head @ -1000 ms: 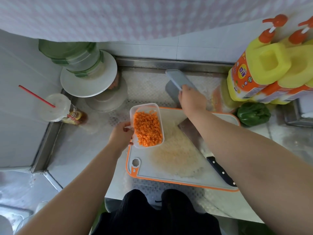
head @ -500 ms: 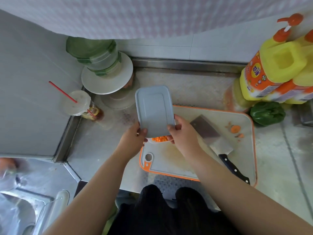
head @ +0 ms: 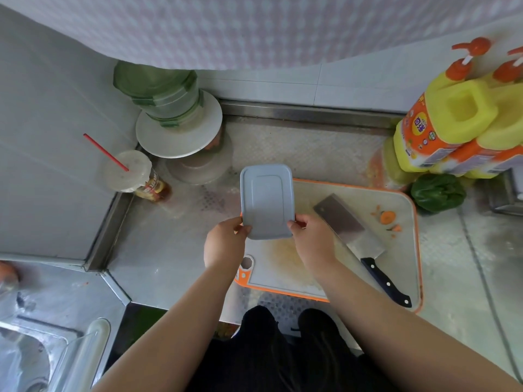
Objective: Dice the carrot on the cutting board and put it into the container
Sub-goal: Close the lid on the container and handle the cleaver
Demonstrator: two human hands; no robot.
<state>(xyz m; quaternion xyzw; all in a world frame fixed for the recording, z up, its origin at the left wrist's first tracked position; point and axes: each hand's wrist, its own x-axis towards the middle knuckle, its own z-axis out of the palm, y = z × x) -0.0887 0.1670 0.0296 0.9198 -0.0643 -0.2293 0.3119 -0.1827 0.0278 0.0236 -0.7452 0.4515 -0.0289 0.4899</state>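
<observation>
A grey-blue lid [head: 266,200] covers the container at the far left corner of the orange-rimmed cutting board [head: 402,267]. The container and the diced carrot under it are hidden. My left hand [head: 225,243] pinches the lid's near left corner. My right hand [head: 312,240] pinches its near right corner. A cleaver [head: 353,236] with a black handle lies flat on the board to the right of my right hand. A carrot end and a few scraps [head: 387,217] lie at the board's far right.
A lidded cup with a red straw [head: 127,171] and stacked dishes under a green jar [head: 178,128] stand at the back left. Yellow detergent bottles [head: 458,128] and a green pepper [head: 437,192] are at the back right. A sink [head: 36,346] lies low on the left.
My right hand fetched the lid from behind the board and brought it over the open container of diced carrot. Both hands now hold the lid down over it; the carrot is out of sight.
</observation>
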